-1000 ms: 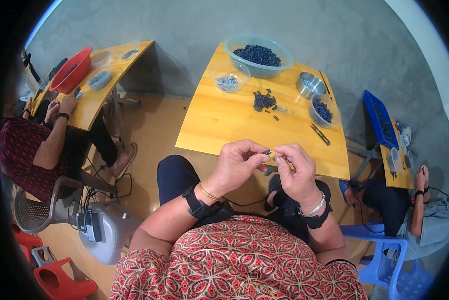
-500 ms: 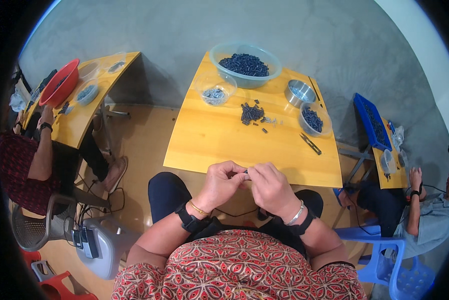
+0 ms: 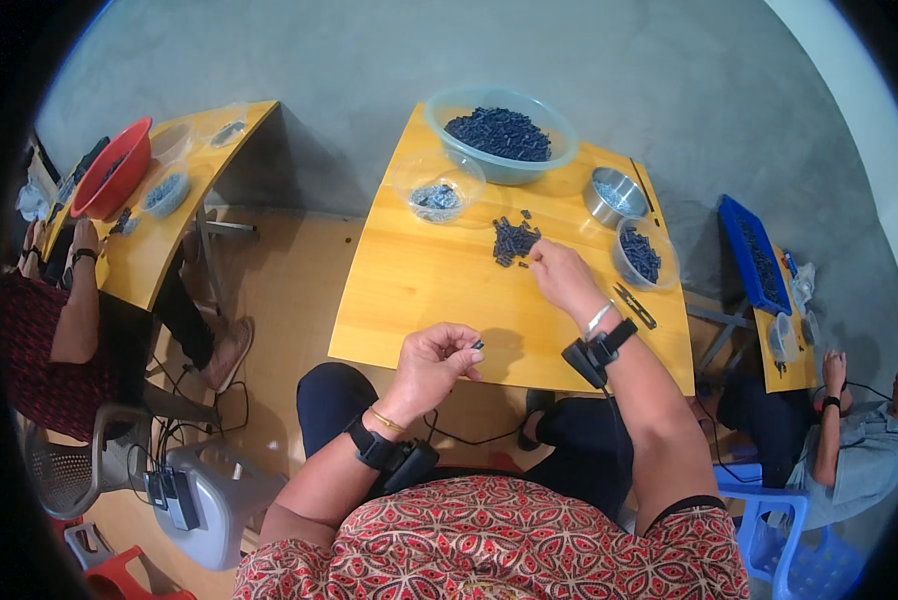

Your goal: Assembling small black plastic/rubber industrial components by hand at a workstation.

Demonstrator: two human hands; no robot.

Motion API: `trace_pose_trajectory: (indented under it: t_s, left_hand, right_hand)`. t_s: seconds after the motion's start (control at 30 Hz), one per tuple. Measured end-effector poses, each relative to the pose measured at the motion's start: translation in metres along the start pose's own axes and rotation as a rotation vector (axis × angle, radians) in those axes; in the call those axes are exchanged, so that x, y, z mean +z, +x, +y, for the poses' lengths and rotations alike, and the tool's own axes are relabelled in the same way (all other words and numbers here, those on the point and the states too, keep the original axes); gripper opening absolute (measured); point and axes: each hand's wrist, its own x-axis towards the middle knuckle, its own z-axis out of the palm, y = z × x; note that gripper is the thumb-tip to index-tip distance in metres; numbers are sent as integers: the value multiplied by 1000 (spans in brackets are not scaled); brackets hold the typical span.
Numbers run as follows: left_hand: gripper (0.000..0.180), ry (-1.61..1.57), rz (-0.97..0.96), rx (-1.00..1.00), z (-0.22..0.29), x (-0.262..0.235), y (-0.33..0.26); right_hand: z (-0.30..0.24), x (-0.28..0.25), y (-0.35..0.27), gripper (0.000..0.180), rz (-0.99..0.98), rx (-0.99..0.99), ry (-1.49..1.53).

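Note:
Close to the table's front edge, my left hand [image 3: 435, 364] pinches a small dark plastic piece [image 3: 479, 345] between thumb and finger. My right hand [image 3: 567, 280] reaches over the table, its fingertips pressed together at the right side of a small pile of dark pieces [image 3: 514, 240]. Whatever lies between those fingertips is hidden. The small pale parts that lay beside the pile are covered by this hand. A black thread snipper [image 3: 636, 306] lies to its right.
Behind the pile stand a large translucent basin [image 3: 559, 150] of dark pieces and a clear bowl [image 3: 409, 185] of small shiny parts. A steel bowl [image 3: 616, 218] and a clear tub [image 3: 671, 268] are at the right. Other people sit at tables [image 3: 134, 275] on both sides.
My hands have come apart. The right hand has moved forward to the pile, while the left has stayed near the table's edge with the dark piece. The view has shifted slightly.

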Motion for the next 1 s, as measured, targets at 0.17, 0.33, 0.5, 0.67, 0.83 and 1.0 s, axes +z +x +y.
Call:
trace_pose_trajectory:
  t_s: [0.17,0.33,0.5,0.67,0.83,1.0]
  left_hand:
    - [9,-91,-14,-32,9,-7,0]
    - [10,-269,-90,-27,16,-10,-3]
    - [11,-429,-151,-30,29,2,-14]
    - [12,-438,-188,9,36,16,-30]
    - [13,-355,-204,44,49,31,-43]
    - [12,-262,-201,126,53,35,-50]
  right_hand:
    - [-9,15,13,11,-152,-14,-156]
    - [-1,13,11,11,-83,-83,-196]
    - [-57,-39,-43,10,-165,171,1179]
    - [-106,-52,-101,6,-202,130,1556]
    - [-120,-57,-119,7,-193,68,1631]
    - [-123,-59,-124,7,-200,64,1627]
